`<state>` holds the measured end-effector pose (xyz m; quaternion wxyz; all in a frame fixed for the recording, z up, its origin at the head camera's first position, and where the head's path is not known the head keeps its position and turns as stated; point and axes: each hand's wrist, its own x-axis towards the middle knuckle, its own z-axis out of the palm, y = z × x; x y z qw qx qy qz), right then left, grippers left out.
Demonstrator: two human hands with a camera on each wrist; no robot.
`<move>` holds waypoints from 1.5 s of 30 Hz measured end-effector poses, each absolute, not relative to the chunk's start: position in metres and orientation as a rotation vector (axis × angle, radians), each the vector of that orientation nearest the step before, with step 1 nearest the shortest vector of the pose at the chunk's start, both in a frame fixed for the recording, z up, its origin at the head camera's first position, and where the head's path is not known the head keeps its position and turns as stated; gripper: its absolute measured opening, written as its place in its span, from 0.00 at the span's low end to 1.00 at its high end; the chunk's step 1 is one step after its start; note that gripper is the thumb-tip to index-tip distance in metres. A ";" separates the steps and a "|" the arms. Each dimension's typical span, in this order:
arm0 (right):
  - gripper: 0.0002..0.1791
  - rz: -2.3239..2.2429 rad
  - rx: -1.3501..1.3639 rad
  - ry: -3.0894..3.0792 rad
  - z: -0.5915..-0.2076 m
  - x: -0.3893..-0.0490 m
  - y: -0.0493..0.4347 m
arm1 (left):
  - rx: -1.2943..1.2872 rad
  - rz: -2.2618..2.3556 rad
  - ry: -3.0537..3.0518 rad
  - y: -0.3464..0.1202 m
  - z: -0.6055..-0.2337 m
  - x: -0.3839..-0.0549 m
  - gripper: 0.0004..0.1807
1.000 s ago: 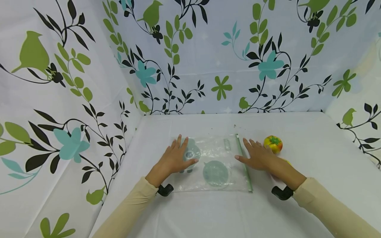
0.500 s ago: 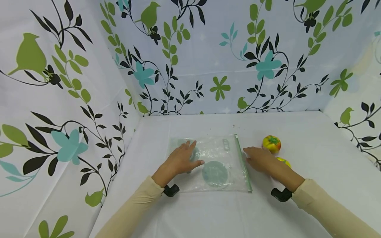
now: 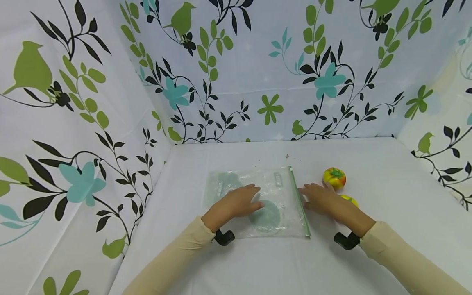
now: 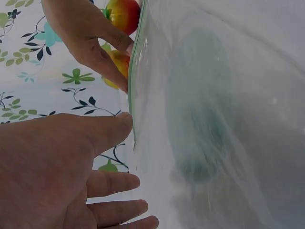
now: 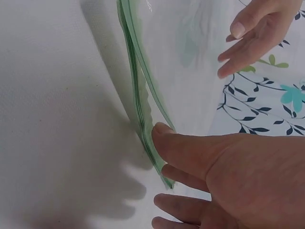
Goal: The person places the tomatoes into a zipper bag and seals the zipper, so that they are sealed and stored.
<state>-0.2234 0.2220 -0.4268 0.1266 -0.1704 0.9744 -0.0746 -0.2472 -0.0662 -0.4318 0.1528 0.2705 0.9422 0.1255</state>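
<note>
A clear zip bag (image 3: 284,221) with pale green printed shapes lies flat on the white table, its green zip edge (image 3: 299,200) facing right. Over the middle of the bag is my left hand (image 3: 237,203), fingers loosely extended. My right hand (image 3: 321,198) reaches in from the right at the zip edge. In the right wrist view, two green strips (image 5: 136,90) stand apart, and the right thumb (image 5: 178,145) is at them, with a gap between thumb tip and forefinger tip. Left fingers (image 4: 114,183) point toward the zip side in the left wrist view.
A yellow-red fruit (image 3: 334,178) with a green leafy top sits beyond the right hand. A second yellow fruit (image 3: 349,200) is partly hidden behind the right forearm. Patterned cloth (image 3: 236,82) hangs at the back and sides of the table.
My left hand has slid rightward from the bag's left part to its middle. The right hand's spread fingers have drawn in and lowered to the zip edge.
</note>
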 end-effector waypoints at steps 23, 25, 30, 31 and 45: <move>0.37 -0.162 -0.502 2.771 -0.430 -0.227 0.223 | 0.732 0.036 2.840 0.024 -0.442 -0.242 0.43; 0.38 -0.175 -0.497 2.768 -0.430 -0.227 0.223 | 0.706 0.013 2.854 0.028 -0.442 -0.244 0.46; 0.40 -0.194 -0.501 2.758 -0.432 -0.227 0.222 | 0.668 -0.016 2.874 0.039 -0.445 -0.248 0.52; 0.41 -0.197 -0.503 2.757 -0.432 -0.227 0.222 | 0.662 -0.022 2.880 0.041 -0.446 -0.248 0.53; 0.42 -0.193 -0.509 2.746 -0.434 -0.227 0.221 | 0.578 -0.065 2.943 0.051 -0.457 -0.249 0.55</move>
